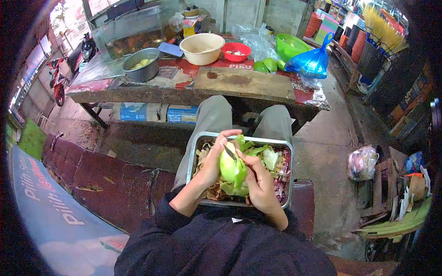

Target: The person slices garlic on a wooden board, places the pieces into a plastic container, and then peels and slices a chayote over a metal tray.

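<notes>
A pale green fruit or vegetable [227, 166], partly peeled, is held over a metal tray [291, 184] on the lap. My left hand [212, 161] wraps round its left side. Against its right side my right hand [260, 179] is closed, with a dark blade [229, 152] showing at the top of the fruit; the blade's handle is hidden. A strip of green peel hangs down the fruit's right side. Peelings, brown scraps and purple bits [282, 168] fill the tray.
Ahead stands a low table with a wooden board [244, 84], a grey pot [141, 65], a cream basin [201, 48], a red bowl [236, 51], green fruits [265, 66], a green basin [292, 46] and a blue bag [313, 62]. A filled plastic bag [363, 163] lies at right.
</notes>
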A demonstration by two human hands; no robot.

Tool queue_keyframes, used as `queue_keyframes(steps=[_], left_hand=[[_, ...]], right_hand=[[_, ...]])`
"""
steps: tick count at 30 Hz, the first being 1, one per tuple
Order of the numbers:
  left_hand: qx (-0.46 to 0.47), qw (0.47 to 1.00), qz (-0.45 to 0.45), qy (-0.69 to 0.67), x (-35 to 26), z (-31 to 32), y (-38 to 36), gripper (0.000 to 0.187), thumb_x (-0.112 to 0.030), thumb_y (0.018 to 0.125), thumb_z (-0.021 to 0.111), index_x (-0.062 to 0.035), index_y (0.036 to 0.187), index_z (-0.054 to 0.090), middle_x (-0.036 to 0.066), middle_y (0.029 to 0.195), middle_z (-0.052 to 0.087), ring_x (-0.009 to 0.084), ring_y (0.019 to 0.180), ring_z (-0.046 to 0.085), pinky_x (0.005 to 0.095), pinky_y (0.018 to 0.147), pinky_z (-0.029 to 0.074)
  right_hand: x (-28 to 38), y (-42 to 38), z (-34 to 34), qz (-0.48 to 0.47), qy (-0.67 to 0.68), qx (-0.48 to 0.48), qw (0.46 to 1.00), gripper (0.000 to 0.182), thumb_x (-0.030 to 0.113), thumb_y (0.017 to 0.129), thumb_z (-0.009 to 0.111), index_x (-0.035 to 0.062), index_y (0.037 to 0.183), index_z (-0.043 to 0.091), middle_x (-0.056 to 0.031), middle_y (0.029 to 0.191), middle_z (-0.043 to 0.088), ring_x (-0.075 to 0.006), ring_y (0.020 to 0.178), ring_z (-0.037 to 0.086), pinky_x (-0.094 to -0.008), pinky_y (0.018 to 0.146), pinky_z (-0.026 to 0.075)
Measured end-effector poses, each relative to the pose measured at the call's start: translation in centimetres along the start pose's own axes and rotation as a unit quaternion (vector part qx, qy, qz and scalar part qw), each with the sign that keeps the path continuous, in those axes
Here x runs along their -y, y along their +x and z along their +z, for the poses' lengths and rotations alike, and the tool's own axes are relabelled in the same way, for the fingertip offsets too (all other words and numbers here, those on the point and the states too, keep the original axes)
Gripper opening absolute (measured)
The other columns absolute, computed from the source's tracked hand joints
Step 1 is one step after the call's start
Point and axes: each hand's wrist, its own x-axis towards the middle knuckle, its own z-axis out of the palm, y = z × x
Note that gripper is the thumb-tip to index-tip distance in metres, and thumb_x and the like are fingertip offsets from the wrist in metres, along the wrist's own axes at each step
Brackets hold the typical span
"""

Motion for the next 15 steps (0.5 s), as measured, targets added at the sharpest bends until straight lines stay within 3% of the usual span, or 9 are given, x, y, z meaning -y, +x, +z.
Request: queue_keyframes(steps=[1,2,3,4,6,15], left_hand=[[0.000,1.000,0.000,0.000,0.2,0.1,0.0,0.058,-0.049,0.102,0.034,-0.0022,0.132,0.050,0.002,0.088,0.057,0.0101,0.079,0.057,0.0237,0.070,0.047],[0.010,0.994,-0.085,-0.069,0.2,0.2,0.0,0.060,-0.052,0.102,0.032,-0.0026,0.129,0.052,0.003,0.092,0.059,0.0115,0.082,0.059,0.0253,0.072,0.048],[0.021,0.976,-0.170,-0.137,0.0,0.4,-0.1,0.062,-0.055,0.103,0.030,-0.0029,0.127,0.053,0.005,0.095,0.060,0.0129,0.085,0.060,0.0270,0.075,0.049],[-0.006,0.960,-0.197,-0.197,-1.1,1.3,-0.5,0.061,-0.056,0.103,0.032,-0.0029,0.120,0.058,0.006,0.097,0.062,0.0144,0.088,0.061,0.0280,0.079,0.049],[-0.015,0.963,-0.176,-0.204,-0.6,1.3,-0.6,0.060,-0.055,0.103,0.033,-0.0027,0.118,0.059,0.006,0.096,0.062,0.0148,0.088,0.061,0.0280,0.079,0.049],[-0.034,0.978,-0.092,-0.186,0.1,1.7,-0.8,0.053,-0.048,0.101,0.038,-0.0026,0.115,0.061,0.008,0.092,0.060,0.0167,0.087,0.057,0.0305,0.082,0.046]], right_hand=[[0.6,0.3,-0.6,-0.029,-0.118,-0.002,0.993,0.037,0.006,0.097,0.052,0.0104,0.134,0.054,-0.0118,0.105,0.067,-0.0263,0.089,0.067,-0.0330,0.078,0.051],[1.1,0.4,-0.9,-0.057,-0.234,-0.005,0.971,0.038,0.008,0.094,0.055,0.0129,0.132,0.056,-0.0111,0.097,0.067,-0.0280,0.082,0.066,-0.0353,0.072,0.052],[1.3,0.5,-0.9,-0.057,-0.234,-0.004,0.971,0.038,0.008,0.094,0.055,0.0129,0.132,0.056,-0.0111,0.097,0.067,-0.0280,0.082,0.066,-0.0353,0.072,0.052],[1.4,0.5,-0.9,-0.076,-0.275,0.003,0.958,0.039,0.011,0.093,0.058,0.0154,0.131,0.057,-0.0107,0.092,0.066,-0.0294,0.078,0.065,-0.0384,0.068,0.051],[2.4,0.4,-0.6,-0.069,-0.309,0.024,0.948,0.041,0.019,0.093,0.059,0.0178,0.133,0.056,-0.0105,0.086,0.064,-0.0303,0.075,0.064,-0.0435,0.064,0.049],[2.5,0.0,0.3,-0.024,-0.281,0.021,0.959,0.042,0.019,0.096,0.055,0.0149,0.137,0.052,-0.0128,0.092,0.066,-0.0329,0.080,0.065,-0.0439,0.066,0.050]])
